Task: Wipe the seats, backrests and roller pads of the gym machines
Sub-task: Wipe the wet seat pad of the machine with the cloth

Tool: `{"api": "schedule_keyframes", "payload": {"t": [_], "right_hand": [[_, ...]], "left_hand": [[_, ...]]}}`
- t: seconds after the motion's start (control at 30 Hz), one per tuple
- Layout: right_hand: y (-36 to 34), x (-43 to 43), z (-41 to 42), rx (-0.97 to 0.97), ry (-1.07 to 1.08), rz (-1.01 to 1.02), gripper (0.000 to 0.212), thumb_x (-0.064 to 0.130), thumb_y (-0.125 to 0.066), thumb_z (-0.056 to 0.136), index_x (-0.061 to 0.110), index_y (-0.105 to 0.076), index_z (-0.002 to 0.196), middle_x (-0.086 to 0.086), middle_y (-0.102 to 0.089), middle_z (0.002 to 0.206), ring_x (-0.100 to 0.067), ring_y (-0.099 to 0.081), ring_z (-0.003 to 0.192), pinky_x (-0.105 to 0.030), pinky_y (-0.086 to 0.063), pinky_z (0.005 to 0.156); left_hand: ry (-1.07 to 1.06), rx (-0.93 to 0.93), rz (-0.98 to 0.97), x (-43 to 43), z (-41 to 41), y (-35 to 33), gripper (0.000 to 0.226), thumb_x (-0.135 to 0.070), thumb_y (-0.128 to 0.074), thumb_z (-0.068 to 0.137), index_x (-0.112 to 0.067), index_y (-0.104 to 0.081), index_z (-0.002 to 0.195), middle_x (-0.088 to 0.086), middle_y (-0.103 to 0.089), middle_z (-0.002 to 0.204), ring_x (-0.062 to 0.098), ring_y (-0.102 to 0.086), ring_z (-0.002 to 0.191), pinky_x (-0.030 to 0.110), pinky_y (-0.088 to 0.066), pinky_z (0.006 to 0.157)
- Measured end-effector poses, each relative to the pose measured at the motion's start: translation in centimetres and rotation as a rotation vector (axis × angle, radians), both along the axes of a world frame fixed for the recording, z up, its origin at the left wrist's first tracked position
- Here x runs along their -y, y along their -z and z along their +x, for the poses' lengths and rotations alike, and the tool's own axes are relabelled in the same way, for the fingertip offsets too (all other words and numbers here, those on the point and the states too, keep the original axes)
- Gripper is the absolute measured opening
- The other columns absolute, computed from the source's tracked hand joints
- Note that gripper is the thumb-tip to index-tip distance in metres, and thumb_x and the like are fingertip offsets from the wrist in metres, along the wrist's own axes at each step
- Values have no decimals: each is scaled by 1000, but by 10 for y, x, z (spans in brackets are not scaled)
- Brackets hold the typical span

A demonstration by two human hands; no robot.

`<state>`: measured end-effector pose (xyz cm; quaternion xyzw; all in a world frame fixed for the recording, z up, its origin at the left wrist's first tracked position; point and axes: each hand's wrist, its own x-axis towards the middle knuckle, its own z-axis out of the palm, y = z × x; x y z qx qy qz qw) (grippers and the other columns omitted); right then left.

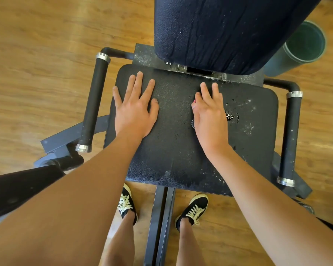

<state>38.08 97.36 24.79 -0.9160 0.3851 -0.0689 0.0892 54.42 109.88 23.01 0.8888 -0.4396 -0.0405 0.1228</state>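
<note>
On the seat [181,150] of the gym machine, head view: both hands down flat, arms stretched forward from the bottom of frame.

Left hand [134,110]: palm down on the seat's left rear part, fingers [137,83] straight and spread, holding nothing.

Right hand [210,112]: palm down near seat centre, fingers straight and close together, thumb tucked in. Something small and dark peeks out under the palm edge, can't tell what.

Wet drops and white specks [238,116] on the seat just right of the right hand.

Backrest [229,31] rises behind the seat, streaked.

Black grip bars on both sides, left [92,104] and right [290,137].

White scrawl [177,67] on the frame behind the seat, unreadable.
</note>
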Motion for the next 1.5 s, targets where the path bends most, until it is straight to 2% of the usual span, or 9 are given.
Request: {"api": "schedule_keyframes", "payload": {"t": [0.23,0.4,0.6,0.77,0.97,1.17,1.3,1.5], "right_hand": [[-12,-50,-35,-52,-60,5,29,14,-52,104,-2,-63,126,-12,-55,146,-38,-43,143,-48,-50,107],[-2,-35,-36,-96,-199,-58,30,8,-65,98,-4,-63,126,-14,-52,147,-39,-41,143,-50,-40,117],[-1,-21,-16,-5,-12,10,25,12,-52,106,-4,-64,121,-15,-54,147,-40,-40,145,-52,-37,118],[-6,-52,-44,-22,-65,24,28,10,-56,103,-4,-62,126,-16,-54,146,-40,-39,145,-53,-38,117],[-3,-68,-59,-70,-154,27,31,11,-49,105,-5,-62,128,-14,-53,145,-39,-40,143,-52,-34,118],[-3,-36,-25,11,-22,64,25,11,-48,105,-4,-63,118,-14,-54,145,-39,-37,145,-54,-31,120],[-4,-49,-30,5,-1,70,28,13,-46,106,-2,-62,123,-13,-52,148,-39,-33,147,-52,-25,122],[-1,-73,-54,-11,-113,21,29,9,-57,102,-4,-63,127,-14,-55,144,-42,-41,142,-53,-32,119]], "left_hand": [[-2,-2,7,0,1,0,55,-39,-30,105,-23,-38,158,9,-22,169,25,-14,158,65,-9,123],[1,2,18,0,0,-1,55,-39,-30,106,-24,-37,158,9,-22,169,25,-14,158,65,-8,122],[-7,-14,35,0,0,-2,55,-40,-30,107,-26,-34,160,6,-19,170,24,-10,158,63,-6,124],[-9,-6,29,1,0,-2,54,-39,-31,107,-26,-35,160,6,-19,170,24,-11,158,62,-6,124],[-7,-11,25,0,0,-2,55,-40,-30,107,-25,-35,159,6,-20,170,24,-11,158,63,-6,123],[-16,-17,0,0,0,-2,55,-39,-31,105,-24,-38,158,7,-23,169,25,-14,158,64,-7,123],[-16,-17,-11,1,-1,-1,55,-38,-31,105,-24,-40,157,7,-24,169,25,-15,157,64,-8,123],[-18,-8,-6,2,0,2,54,-38,-33,105,-25,-40,157,7,-25,169,25,-15,157,63,-8,123]]}}
